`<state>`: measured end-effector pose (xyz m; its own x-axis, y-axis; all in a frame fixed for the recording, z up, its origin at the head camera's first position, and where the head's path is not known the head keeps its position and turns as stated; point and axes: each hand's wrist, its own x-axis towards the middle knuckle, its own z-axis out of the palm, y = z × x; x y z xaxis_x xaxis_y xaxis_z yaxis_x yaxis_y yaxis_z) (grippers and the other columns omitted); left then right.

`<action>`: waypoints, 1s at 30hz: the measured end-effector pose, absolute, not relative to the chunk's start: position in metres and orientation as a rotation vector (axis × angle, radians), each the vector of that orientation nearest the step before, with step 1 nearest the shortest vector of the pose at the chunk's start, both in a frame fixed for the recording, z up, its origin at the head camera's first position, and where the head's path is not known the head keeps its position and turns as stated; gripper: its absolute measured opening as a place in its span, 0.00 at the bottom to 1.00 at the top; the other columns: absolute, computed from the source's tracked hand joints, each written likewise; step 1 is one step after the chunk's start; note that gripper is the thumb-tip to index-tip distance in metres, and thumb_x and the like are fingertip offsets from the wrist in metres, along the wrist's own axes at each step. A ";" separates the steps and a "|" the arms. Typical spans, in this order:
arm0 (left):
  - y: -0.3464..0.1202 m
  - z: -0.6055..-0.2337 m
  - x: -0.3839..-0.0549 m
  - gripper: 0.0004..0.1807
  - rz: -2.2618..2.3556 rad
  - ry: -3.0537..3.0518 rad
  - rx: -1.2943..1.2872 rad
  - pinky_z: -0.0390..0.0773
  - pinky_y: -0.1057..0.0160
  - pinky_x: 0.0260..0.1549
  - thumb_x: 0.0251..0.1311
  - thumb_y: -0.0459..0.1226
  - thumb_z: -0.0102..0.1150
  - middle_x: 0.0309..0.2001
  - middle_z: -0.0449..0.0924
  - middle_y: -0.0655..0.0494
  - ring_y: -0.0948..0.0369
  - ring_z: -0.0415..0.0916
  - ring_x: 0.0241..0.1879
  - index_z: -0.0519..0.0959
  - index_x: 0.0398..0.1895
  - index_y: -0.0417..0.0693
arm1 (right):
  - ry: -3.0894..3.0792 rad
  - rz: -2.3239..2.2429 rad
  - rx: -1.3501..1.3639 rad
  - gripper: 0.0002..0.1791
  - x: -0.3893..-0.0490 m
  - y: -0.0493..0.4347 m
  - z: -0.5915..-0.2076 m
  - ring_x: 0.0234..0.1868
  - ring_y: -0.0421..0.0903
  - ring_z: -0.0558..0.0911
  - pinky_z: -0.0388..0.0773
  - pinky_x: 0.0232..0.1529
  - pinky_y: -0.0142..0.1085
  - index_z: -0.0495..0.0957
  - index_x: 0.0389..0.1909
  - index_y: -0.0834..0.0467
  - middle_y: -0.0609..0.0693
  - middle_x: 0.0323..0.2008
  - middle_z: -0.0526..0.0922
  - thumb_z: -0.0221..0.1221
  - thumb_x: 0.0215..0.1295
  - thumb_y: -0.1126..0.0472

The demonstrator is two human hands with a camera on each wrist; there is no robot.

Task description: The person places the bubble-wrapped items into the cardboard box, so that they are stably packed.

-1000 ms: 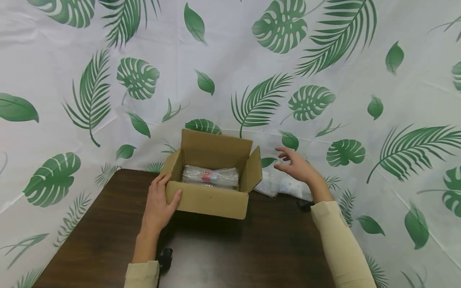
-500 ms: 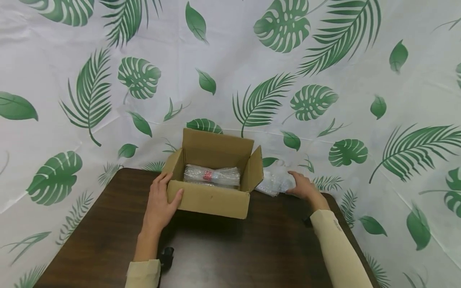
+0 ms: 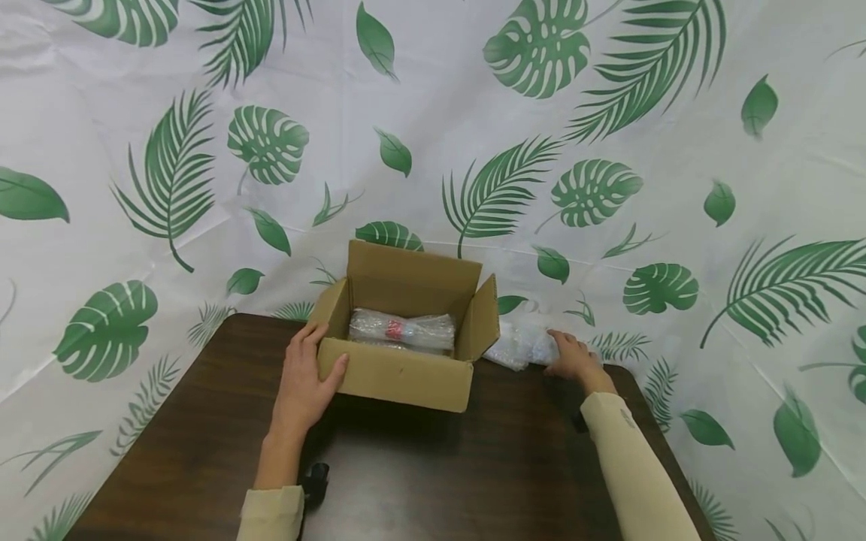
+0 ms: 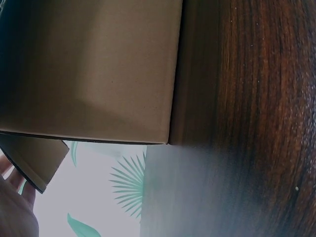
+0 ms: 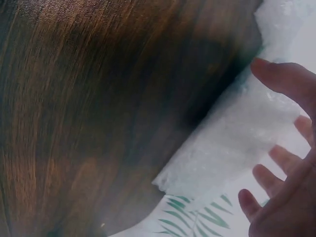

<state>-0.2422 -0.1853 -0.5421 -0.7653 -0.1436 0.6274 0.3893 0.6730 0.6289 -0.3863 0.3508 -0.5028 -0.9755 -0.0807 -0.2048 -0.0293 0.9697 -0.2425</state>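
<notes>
a: in the head view, what is held by the left hand (image 3: pixel 304 387)?

b: the box (image 3: pixel 409 293), at its near left corner. the thumb is laid on the front flap (image 3: pixel 395 377) and the fingers are set over the left flap (image 3: pixel 330 306), so cardboard is gripped between them.

a: and how is the box placed?

b: it is stood toward the back of the dark table (image 3: pixel 419 481), with 4 flaps spread; the back flap (image 3: pixel 414 263) is raised upright. inside, 1 clear roll (image 3: pixel 429 330) with a red band (image 3: pixel 395 328) is laid lengthwise.

a: where is the right hand (image 3: pixel 575 361) seen?

b: at the wrap (image 3: pixel 517 344), which is laid just right of the box. behind it all, a white sheet (image 3: pixel 433 113) is printed with green leaves (image 3: pixel 537 49).

a: what is shown from the left wrist?

b: the box wall, large, beside the table. at the lower left, fingers are seen against a flap.

a: and from the right wrist?

b: thumb and fingers are held wide apart, near the wrap. whether it is touched cannot be told. the wrap is lined up along the table's edge, and leaves on the sheet are seen below.
</notes>
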 end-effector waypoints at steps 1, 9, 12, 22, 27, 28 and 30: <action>-0.185 -0.542 -0.242 0.38 -1.037 -2.222 -0.188 0.64 0.34 0.71 0.68 0.43 0.69 0.76 0.65 0.35 0.36 0.63 0.74 0.67 0.78 0.41 | 2.908 -0.352 -0.079 0.54 -0.387 0.351 -0.504 0.79 0.80 0.55 0.50 0.73 0.80 0.53 0.85 0.59 0.73 0.82 0.54 0.74 0.64 0.58; -0.184 -0.544 -0.241 0.39 -1.040 -2.233 -0.197 0.64 0.34 0.71 0.68 0.44 0.69 0.76 0.65 0.35 0.36 0.64 0.74 0.67 0.78 0.41 | 2.967 -0.241 -0.052 0.50 -0.384 0.353 -0.512 0.76 0.79 0.60 0.52 0.71 0.79 0.56 0.84 0.59 0.74 0.78 0.60 0.71 0.64 0.58; -0.185 -0.544 -0.241 0.39 -1.037 -2.228 -0.196 0.64 0.34 0.71 0.68 0.44 0.69 0.76 0.65 0.35 0.36 0.63 0.74 0.67 0.78 0.42 | 3.007 -0.197 -0.064 0.48 -0.383 0.352 -0.512 0.74 0.79 0.62 0.55 0.70 0.78 0.60 0.82 0.61 0.75 0.75 0.63 0.71 0.63 0.57; -0.192 -0.547 -0.237 0.39 -1.042 -2.251 -0.156 0.64 0.34 0.71 0.69 0.43 0.69 0.77 0.64 0.36 0.37 0.63 0.75 0.66 0.79 0.43 | 3.015 -0.259 -0.130 0.42 -0.389 0.343 -0.519 0.73 0.77 0.65 0.55 0.68 0.79 0.65 0.74 0.65 0.72 0.74 0.68 0.70 0.63 0.56; -0.190 -0.550 -0.237 0.39 -1.048 -2.258 -0.171 0.64 0.33 0.70 0.70 0.43 0.69 0.77 0.63 0.36 0.37 0.62 0.75 0.66 0.79 0.42 | 3.019 -0.269 -0.100 0.41 -0.386 0.353 -0.527 0.72 0.76 0.67 0.54 0.68 0.79 0.65 0.74 0.64 0.72 0.72 0.71 0.69 0.64 0.53; -0.189 -0.549 -0.237 0.39 -1.049 -2.260 -0.174 0.64 0.32 0.70 0.70 0.43 0.68 0.77 0.63 0.36 0.37 0.62 0.75 0.65 0.80 0.43 | 3.024 -0.274 -0.095 0.41 -0.385 0.355 -0.527 0.71 0.76 0.68 0.55 0.67 0.79 0.66 0.73 0.64 0.72 0.71 0.72 0.69 0.64 0.53; -0.189 -0.547 -0.241 0.39 -1.052 -2.260 -0.176 0.64 0.32 0.71 0.70 0.44 0.69 0.77 0.63 0.36 0.37 0.62 0.75 0.65 0.80 0.43 | 3.041 -0.295 -0.090 0.41 -0.383 0.356 -0.524 0.70 0.76 0.68 0.55 0.67 0.79 0.65 0.73 0.64 0.73 0.70 0.72 0.69 0.65 0.52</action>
<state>-0.2406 -0.1892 -0.5473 -0.7918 -0.1371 0.5952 0.3670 0.6723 0.6429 -0.3834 0.3563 -0.5238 -0.9946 -0.0668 -0.0789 -0.0504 0.9797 -0.1942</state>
